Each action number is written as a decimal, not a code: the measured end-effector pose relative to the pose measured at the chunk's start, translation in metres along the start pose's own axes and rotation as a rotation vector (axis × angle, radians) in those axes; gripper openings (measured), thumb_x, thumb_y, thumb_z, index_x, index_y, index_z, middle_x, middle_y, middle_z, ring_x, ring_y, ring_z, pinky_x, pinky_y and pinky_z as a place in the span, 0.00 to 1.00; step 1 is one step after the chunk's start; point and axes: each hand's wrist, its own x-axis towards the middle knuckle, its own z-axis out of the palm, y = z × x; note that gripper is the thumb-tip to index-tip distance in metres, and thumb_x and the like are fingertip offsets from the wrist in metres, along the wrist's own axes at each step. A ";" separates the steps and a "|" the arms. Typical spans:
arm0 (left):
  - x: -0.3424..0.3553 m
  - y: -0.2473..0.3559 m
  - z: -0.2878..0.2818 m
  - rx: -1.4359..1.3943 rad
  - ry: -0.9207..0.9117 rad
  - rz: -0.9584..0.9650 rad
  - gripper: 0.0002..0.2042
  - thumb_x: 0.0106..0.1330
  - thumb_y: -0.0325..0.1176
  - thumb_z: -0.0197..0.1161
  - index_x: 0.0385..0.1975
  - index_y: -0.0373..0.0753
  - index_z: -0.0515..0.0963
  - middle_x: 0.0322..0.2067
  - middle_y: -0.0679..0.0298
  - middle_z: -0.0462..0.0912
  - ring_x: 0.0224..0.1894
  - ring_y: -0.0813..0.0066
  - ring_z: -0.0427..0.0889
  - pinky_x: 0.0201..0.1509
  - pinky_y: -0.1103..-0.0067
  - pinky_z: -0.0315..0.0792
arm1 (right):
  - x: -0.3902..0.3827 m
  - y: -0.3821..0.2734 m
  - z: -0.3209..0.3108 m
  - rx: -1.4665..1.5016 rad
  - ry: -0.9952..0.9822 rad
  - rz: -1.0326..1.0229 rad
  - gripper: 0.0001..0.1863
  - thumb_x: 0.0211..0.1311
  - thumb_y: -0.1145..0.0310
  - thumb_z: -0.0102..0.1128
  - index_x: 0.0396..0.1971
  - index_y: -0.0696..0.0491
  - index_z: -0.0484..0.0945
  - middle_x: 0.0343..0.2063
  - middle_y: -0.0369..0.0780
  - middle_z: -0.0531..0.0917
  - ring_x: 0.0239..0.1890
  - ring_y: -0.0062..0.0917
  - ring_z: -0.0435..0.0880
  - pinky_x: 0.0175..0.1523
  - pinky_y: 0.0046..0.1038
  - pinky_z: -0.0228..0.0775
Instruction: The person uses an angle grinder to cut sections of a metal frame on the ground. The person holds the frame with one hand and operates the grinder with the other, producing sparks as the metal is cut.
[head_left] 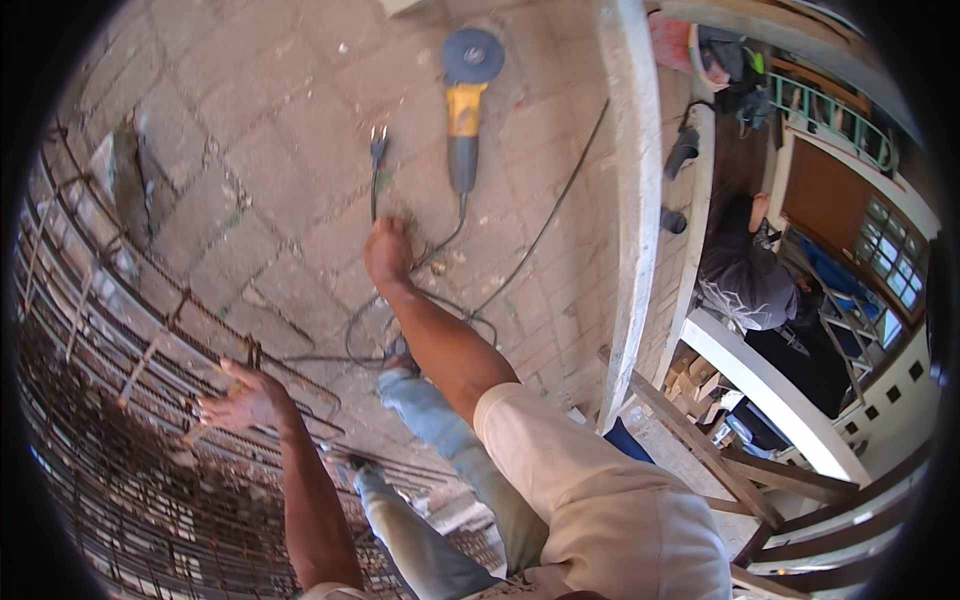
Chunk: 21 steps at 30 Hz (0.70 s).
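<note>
Here's the angle grinder (pixel 464 115), lying on the paved floor (pixel 270 170) with its disc pointing away from the person. Down and left of the grinder, the right hand (pixel 388 250) is closed narrow on a black cord (pixel 375 190), whose plug (pixel 379 148) sits bare just left of the grinder's handle. More cord loops on the paving below the grinder. Well down and left of it, the left hand (pixel 245 398) spreads wide, fingers apart, over the rusty rebar (pixel 150 480); whether it touches, I can't tell. Right of the grinder stretches a pale beam (pixel 635 200), and well beyond, another person (pixel 750 285) bends low.
</note>
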 end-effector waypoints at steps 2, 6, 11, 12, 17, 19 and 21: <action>0.001 0.009 -0.006 0.000 0.020 -0.008 0.46 0.65 0.63 0.57 0.63 0.20 0.59 0.62 0.27 0.60 0.68 0.29 0.56 0.65 0.43 0.58 | 0.008 0.013 -0.013 -0.125 -0.134 -0.034 0.11 0.61 0.67 0.57 0.41 0.56 0.74 0.42 0.49 0.79 0.45 0.49 0.80 0.49 0.46 0.72; 0.004 0.020 -0.011 -0.016 0.072 0.023 0.44 0.65 0.61 0.59 0.62 0.20 0.60 0.61 0.28 0.62 0.67 0.28 0.58 0.64 0.43 0.60 | 0.024 0.020 -0.041 0.095 -0.119 -0.065 0.13 0.59 0.63 0.60 0.35 0.57 0.73 0.33 0.50 0.81 0.40 0.48 0.81 0.45 0.46 0.73; 0.003 0.016 -0.010 0.047 0.137 0.081 0.42 0.67 0.60 0.57 0.60 0.20 0.62 0.56 0.32 0.66 0.64 0.32 0.62 0.57 0.44 0.67 | 0.049 -0.006 -0.019 0.130 -0.029 -0.095 0.12 0.58 0.62 0.60 0.30 0.56 0.72 0.26 0.49 0.81 0.34 0.51 0.81 0.41 0.47 0.73; 0.003 0.014 -0.008 0.040 0.129 0.075 0.41 0.67 0.59 0.58 0.60 0.19 0.62 0.56 0.32 0.66 0.64 0.31 0.62 0.58 0.44 0.66 | 0.047 -0.006 -0.012 0.103 0.080 -0.093 0.11 0.57 0.63 0.60 0.29 0.56 0.72 0.26 0.49 0.81 0.33 0.51 0.81 0.40 0.47 0.73; 0.005 0.013 -0.005 0.059 0.188 0.191 0.41 0.67 0.57 0.60 0.59 0.18 0.62 0.55 0.32 0.66 0.63 0.31 0.63 0.59 0.44 0.65 | 0.018 0.058 -0.051 -0.070 0.476 0.003 0.12 0.58 0.63 0.58 0.31 0.58 0.72 0.35 0.55 0.78 0.44 0.53 0.76 0.51 0.49 0.68; 0.007 0.012 -0.007 0.039 0.150 0.163 0.42 0.66 0.58 0.60 0.59 0.18 0.61 0.56 0.31 0.65 0.64 0.29 0.61 0.59 0.42 0.64 | 0.025 0.081 -0.077 -0.197 0.281 0.223 0.29 0.60 0.52 0.60 0.51 0.61 0.70 0.52 0.57 0.72 0.59 0.52 0.67 0.62 0.50 0.61; 0.005 0.013 -0.007 -0.024 0.126 0.124 0.44 0.66 0.60 0.59 0.60 0.18 0.60 0.56 0.30 0.65 0.65 0.28 0.59 0.58 0.40 0.64 | 0.046 0.087 -0.085 -0.031 0.449 0.226 0.48 0.53 0.46 0.68 0.64 0.62 0.58 0.57 0.59 0.67 0.63 0.54 0.63 0.65 0.48 0.59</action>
